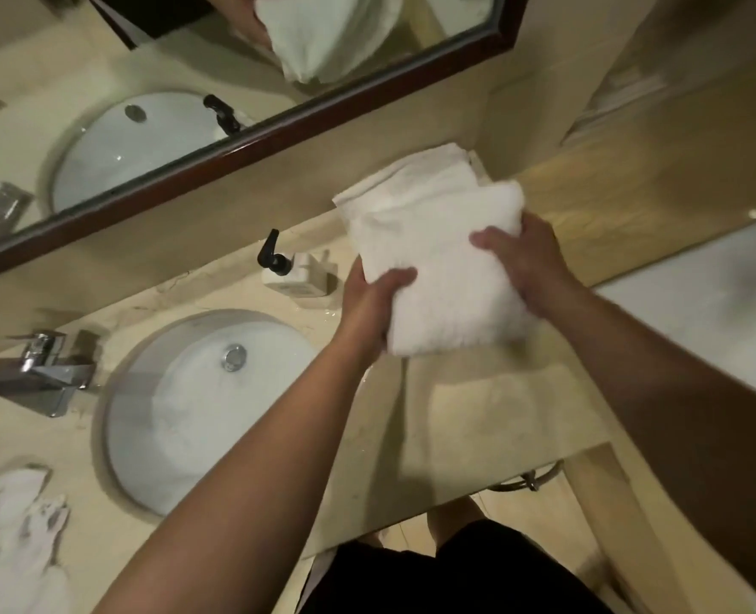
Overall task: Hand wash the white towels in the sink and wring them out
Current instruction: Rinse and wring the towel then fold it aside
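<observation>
A folded white towel is held above the beige counter to the right of the round white sink. My left hand grips its lower left edge, thumb on top. My right hand grips its right side, thumb across the top. A second folded white towel lies partly under it against the back wall. The sink basin holds no towel; its chrome drain shows.
A chrome tap stands left of the sink. A white soap bottle with a black pump sits behind the basin. Crumpled white cloth lies at the counter's left end. A framed mirror hangs above; a white bathtub lies right.
</observation>
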The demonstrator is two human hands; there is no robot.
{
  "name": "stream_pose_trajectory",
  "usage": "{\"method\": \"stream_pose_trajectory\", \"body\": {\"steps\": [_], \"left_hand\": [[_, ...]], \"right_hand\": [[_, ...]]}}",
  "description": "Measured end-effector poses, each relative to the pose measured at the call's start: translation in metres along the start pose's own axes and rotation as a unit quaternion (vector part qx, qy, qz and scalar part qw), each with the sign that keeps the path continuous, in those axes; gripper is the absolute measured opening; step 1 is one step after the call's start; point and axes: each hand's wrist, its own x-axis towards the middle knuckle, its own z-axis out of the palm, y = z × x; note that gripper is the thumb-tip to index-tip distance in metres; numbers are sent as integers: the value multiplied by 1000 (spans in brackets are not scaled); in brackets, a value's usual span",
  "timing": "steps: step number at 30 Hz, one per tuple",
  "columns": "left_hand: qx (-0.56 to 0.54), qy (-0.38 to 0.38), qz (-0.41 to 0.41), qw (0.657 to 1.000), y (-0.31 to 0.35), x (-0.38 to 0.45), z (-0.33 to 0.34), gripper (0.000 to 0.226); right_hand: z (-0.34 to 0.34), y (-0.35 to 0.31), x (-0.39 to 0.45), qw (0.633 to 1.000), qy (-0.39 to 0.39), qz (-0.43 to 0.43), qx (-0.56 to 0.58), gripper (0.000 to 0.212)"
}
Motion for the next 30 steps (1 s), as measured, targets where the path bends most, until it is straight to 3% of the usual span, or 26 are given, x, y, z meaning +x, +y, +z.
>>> {"method": "stream_pose_trajectory", "body": {"steps": [3,5,6,8,11,13,17,20,22,24,26,30], "left_hand": [[-10,61,-12,998,21,53,-1,54],[82,99,-69,989,24,75,-4,80],[160,118,-87,976,19,82,-6,88],[359,121,-64,923,7,90,-4,91],[559,69,20,826,-7,92,3,80],[583,43,16,811,-11,99,-1,75],[580,5,-20,814,-4,104,-10,77],[600,1,0,800,7,92,-12,75],[637,-1,28,770,9,73,-16,72],[697,-7,65,714,12,48,-23,70],[728,-7,99,679,15,25,-32,69],[737,-24,127,663,17,-24,-57,68]], "right_hand": [[14,-41,54,998,-34,-31,-51,51],[21,-37,75,977,-19,-57,-207,73],[25,-28,80,944,-8,-82,-318,77],[35,-4,77,864,-27,-161,-477,73],[49,32,69,807,-95,-179,-555,81],[52,42,71,784,-96,-155,-593,84],[52,32,79,771,-117,-129,-613,84],[50,13,79,750,-111,-155,-633,79],[45,3,68,748,-100,-173,-633,77],[42,1,47,746,-107,-187,-630,75],[43,2,24,729,-115,-207,-642,74],[52,2,-22,710,-144,-214,-655,69]]}}
